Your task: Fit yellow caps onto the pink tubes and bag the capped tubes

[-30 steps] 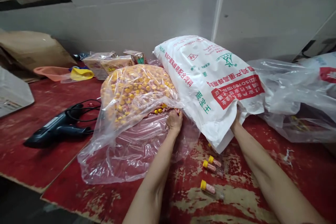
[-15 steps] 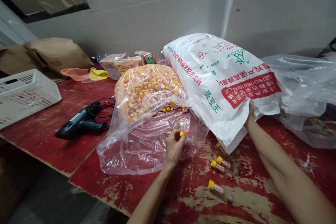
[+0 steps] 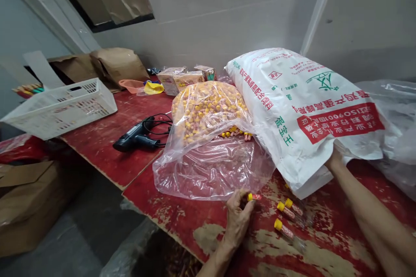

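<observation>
Left hand: the left hand [image 3: 238,218], low in the centre of the frame, pinches 1 small yellow-capped vial [image 3: 254,197] between thumb and fingertips, just above the worn red tabletop [image 3: 195,220].
Held vial: it juts from the fingertips toward the right of the frame, its long axis roughly level across the picture, yellow cap next to the fingers.
Right hand: the right hand [image 3: 334,158], at the right of the frame, is tucked under the lower edge of the white printed sack [image 3: 302,112]; its fingers are hidden beneath the sack, so I cannot tell whether they are closed on it.
Loose vials: 3 more vials [image 3: 287,218] lie on the table right of the held one, near but apart from it, each slanting from upper left to lower right, caps at the upper-left ends.
Key relation: the loose vials lie between the 2 forearms, right of the left hand's fingertips; the left hand is much the nearer, the right hand being higher in the frame, at the sack.
Clear bag: a clear plastic bag [image 3: 211,156] full of yellow-capped vials lies above the left hand, its flat open mouth spread toward that hand and stopping just short of it.
Surroundings: a black corded tool [image 3: 136,137] left of centre, a white slotted basket [image 3: 61,106] at the left edge of the frame.
</observation>
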Demonstrator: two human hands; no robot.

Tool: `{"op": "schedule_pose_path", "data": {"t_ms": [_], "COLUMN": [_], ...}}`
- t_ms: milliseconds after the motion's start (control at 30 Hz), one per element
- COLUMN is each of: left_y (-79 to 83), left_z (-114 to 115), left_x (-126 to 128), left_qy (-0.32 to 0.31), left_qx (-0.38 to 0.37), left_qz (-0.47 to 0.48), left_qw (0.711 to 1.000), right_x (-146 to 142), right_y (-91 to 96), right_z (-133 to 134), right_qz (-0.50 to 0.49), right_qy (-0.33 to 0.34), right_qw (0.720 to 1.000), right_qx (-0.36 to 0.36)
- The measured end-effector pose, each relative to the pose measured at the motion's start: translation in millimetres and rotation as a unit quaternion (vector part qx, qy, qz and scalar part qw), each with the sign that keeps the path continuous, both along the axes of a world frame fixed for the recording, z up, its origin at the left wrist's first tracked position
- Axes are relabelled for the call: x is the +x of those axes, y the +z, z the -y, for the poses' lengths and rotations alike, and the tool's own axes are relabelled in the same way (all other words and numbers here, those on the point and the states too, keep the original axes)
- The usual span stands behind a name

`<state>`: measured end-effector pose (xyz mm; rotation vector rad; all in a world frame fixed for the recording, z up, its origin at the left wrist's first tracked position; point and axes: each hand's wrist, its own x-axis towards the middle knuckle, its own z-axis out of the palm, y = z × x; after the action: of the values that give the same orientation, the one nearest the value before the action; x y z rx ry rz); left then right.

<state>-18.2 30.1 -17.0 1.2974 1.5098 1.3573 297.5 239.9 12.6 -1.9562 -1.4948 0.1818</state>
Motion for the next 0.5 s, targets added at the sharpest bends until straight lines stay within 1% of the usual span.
{"op": "schedule_pose_path", "data": {"t_ms": [67, 133, 200, 233, 267, 300, 367, 433, 500], "left_y": [-2.8, -7.5, -12.4, -13.9, -14.3, -13.1, -6.1, 5.4, 16.1], "left_z": [-0.2, -0.4, -1.5, -2.0, -2.1, -1.2, 5.1, 17.2, 31.3], "left_x": [-0.5, -1.8, -2.9, -2.5, -1.1, 1.6, 10.7, 23.8, 38.4], "left_qy": [-0.010, -0.020, -0.028, -0.029, -0.027, -0.024, -0.022, -0.045, -0.082], "left_qx": [0.000, -0.004, -0.015, -0.026, -0.038, -0.051, -0.077, -0.101, -0.121], "left_qz": [0.012, 0.053, 0.124, 0.165, 0.204, 0.240, 0.295, 0.327, 0.339], "left_qw": [1.000, 0.998, 0.992, 0.986, 0.978, 0.969, 0.952, 0.939, 0.929], "right_x": [3.8, 7.4, 8.0, 6.2, 2.7, -2.6, -17.0, -33.6, -49.7], "right_y": [-2.4, -5.2, -6.1, -5.3, -3.4, -0.7, 6.2, 12.0, 13.1], "right_z": [15.1, 42.7, 81.4, 103.4, 126.1, 148.7, 191.1, 226.3, 251.9], "right_qz": [-0.030, -0.067, -0.120, -0.152, -0.199, -0.246, -0.311, -0.306, -0.263], "right_qy": [0.019, 0.026, 0.027, 0.032, 0.053, 0.080, 0.145, 0.206, 0.255], "right_qw": [0.999, 0.996, 0.992, 0.988, 0.979, 0.966, 0.939, 0.929, 0.929], "right_qx": [-0.035, -0.055, -0.041, -0.025, 0.004, 0.026, 0.015, -0.023, -0.047]}}
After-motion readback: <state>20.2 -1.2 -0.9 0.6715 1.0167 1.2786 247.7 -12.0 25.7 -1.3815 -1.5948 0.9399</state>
